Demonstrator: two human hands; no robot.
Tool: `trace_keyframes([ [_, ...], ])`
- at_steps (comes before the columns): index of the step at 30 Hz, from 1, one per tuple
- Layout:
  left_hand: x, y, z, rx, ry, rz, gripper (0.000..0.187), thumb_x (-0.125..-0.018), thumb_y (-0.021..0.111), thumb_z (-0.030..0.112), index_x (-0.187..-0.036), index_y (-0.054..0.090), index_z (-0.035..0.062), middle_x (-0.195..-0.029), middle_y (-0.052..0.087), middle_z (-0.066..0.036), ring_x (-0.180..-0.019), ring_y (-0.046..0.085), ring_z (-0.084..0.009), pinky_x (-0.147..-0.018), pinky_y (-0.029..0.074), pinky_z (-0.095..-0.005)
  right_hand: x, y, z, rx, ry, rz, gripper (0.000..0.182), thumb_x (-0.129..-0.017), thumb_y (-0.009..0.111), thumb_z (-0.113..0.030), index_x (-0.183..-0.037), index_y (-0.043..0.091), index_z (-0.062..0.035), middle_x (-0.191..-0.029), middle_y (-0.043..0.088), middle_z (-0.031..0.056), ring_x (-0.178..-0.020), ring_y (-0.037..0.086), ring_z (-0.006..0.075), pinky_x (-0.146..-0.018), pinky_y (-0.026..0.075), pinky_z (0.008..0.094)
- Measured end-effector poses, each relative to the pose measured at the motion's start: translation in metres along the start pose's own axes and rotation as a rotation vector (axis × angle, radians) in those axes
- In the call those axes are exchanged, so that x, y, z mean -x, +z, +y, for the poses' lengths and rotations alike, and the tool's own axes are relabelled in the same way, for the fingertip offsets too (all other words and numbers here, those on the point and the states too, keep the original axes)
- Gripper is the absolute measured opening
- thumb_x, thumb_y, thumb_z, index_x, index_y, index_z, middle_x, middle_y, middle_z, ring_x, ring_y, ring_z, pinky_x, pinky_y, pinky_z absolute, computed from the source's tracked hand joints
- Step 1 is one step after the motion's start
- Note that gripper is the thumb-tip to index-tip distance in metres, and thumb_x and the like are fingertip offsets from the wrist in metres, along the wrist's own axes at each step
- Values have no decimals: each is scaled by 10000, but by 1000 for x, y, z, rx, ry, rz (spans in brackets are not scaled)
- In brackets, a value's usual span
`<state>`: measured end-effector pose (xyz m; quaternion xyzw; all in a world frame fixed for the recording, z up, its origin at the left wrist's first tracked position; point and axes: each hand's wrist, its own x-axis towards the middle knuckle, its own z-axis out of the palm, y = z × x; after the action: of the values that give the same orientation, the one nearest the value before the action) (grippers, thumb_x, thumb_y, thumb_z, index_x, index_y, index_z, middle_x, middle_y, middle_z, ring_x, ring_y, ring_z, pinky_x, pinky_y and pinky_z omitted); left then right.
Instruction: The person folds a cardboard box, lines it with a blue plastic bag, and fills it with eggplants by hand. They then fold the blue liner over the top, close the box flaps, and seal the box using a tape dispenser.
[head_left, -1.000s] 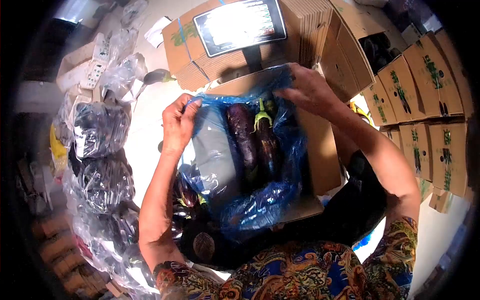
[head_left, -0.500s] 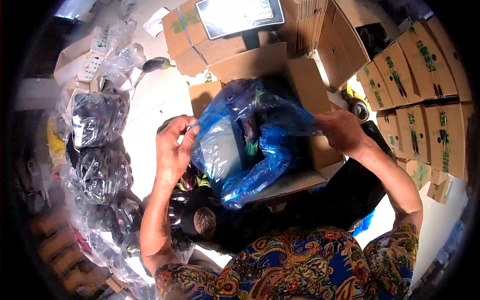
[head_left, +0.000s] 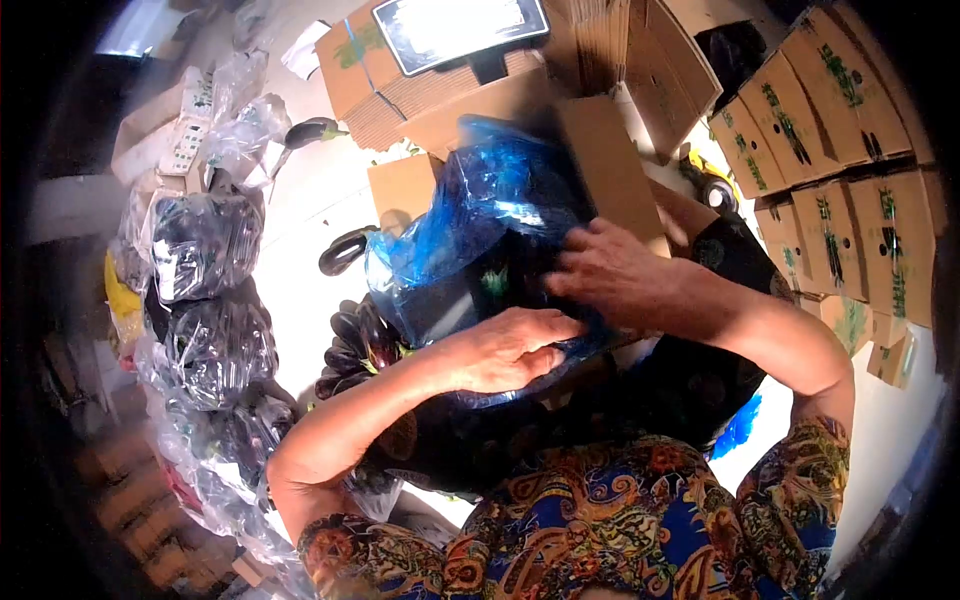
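Observation:
An open cardboard box (head_left: 613, 165) stands in front of me, lined with a crinkled blue plastic bag (head_left: 420, 262). Inside the bag lies a dark eggplant (head_left: 495, 280) with a green stem end, partly in shadow. My left hand (head_left: 507, 350) is at the near side of the bag, its fingers bent together at the plastic; what they pinch is too small to tell. Over the right part of the opening is my right hand (head_left: 612, 272), fingers spread and slightly blurred.
Several loose eggplants (head_left: 350, 348) lie left of the box, with single ones farther off. Clear bags of eggplants (head_left: 205, 245) line the left side. A bright screen (head_left: 462, 32) stands behind the box. Stacked cartons (head_left: 850, 230) are at the right.
Both hands have moved inward and down from the bag's two sides to its near side. The right hand has let go of the plastic. The bag's far part now bunches up at the back.

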<state>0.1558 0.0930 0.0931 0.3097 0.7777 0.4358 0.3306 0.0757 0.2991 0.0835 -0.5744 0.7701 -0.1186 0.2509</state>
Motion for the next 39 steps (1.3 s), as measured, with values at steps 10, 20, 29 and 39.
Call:
trace_keyframes([
  [10, -21, -54, -82, -281, -386, 510, 351, -817, 527, 38, -1162, 582, -7, -1097, 629, -236, -1013, 605, -405, -855, 483, -402, 58, -26, 44, 583, 299, 347, 146, -752, 625, -113, -882, 647, -50, -929, 608, 96, -894, 578, 239, -863, 431, 408],
  [20, -112, -112, -129, -90, -722, 432, 237, -845, 550, 142, -1001, 572, -35, -984, 636, -222, -839, 653, -329, -795, 535, -400, 60, -17, 4, 50, 60, 5, 161, -836, 523, -137, -884, 633, -30, -969, 557, 101, -966, 506, 243, -790, 422, 362],
  [29, -96, -124, -115, 679, -670, 601, 150, -856, 678, 113, -769, 583, 37, -604, 479, 12, -450, 370, -85, -380, 275, -225, 27, -11, -2, -15, 70, 532, 214, -812, 540, -98, -1015, 545, -28, -1100, 527, 158, -1021, 531, 296, -765, 461, 363],
  [39, -69, -118, -83, 878, -566, 619, 261, -836, 678, 62, -1070, 571, 17, -683, 509, -3, -502, 414, -76, -461, 344, -223, 22, 23, 23, -74, 19, 5, 118, -797, 587, -112, -861, 659, -43, -838, 644, 140, -739, 649, 328, -644, 523, 417],
])
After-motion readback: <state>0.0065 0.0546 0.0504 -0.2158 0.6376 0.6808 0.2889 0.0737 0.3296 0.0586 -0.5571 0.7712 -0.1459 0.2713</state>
